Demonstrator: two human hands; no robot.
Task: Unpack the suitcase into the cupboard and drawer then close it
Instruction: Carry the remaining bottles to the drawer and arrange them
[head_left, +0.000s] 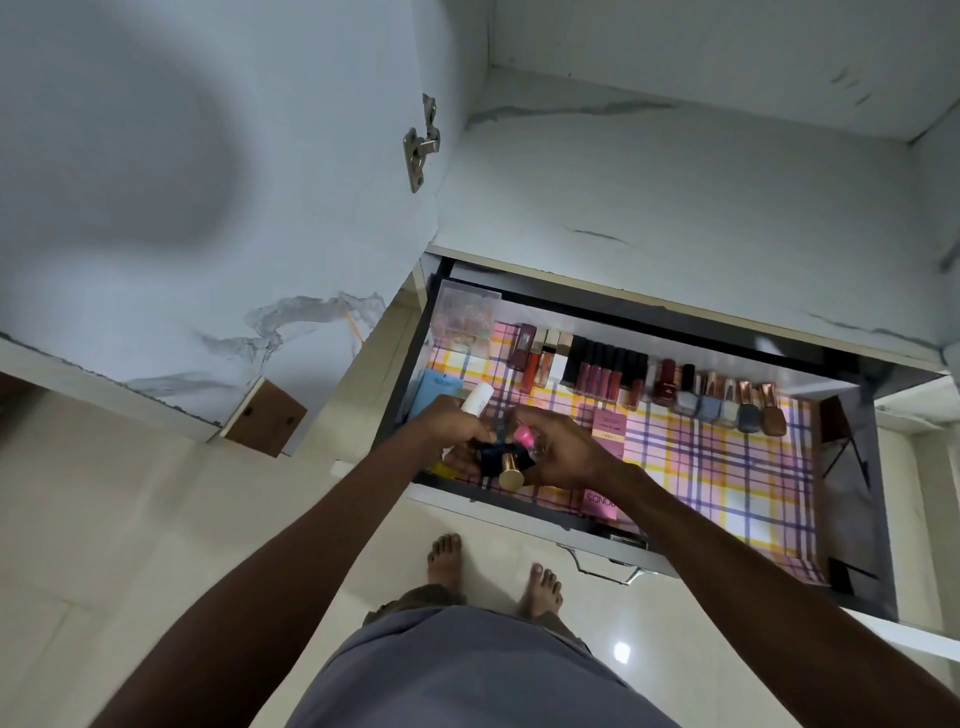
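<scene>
drawer (857, 467) pulled open, bottles lined along its back. my left hand (457, 434) clutches a bundle of cosmetics (501, 457) over the front corner; my right hand (558, 449) pinches a pink-capped bottle (524, 435) from it, likely for sorting. suitcase out of view.

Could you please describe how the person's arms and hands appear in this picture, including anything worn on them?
Both arms are bare along all that shows, with no sleeve in view. The left hand and the right hand wear no gloves, and no watch, bracelet or ring can be made out. The fingers are bare too. Lower down, a grey garment covers the body.
</scene>
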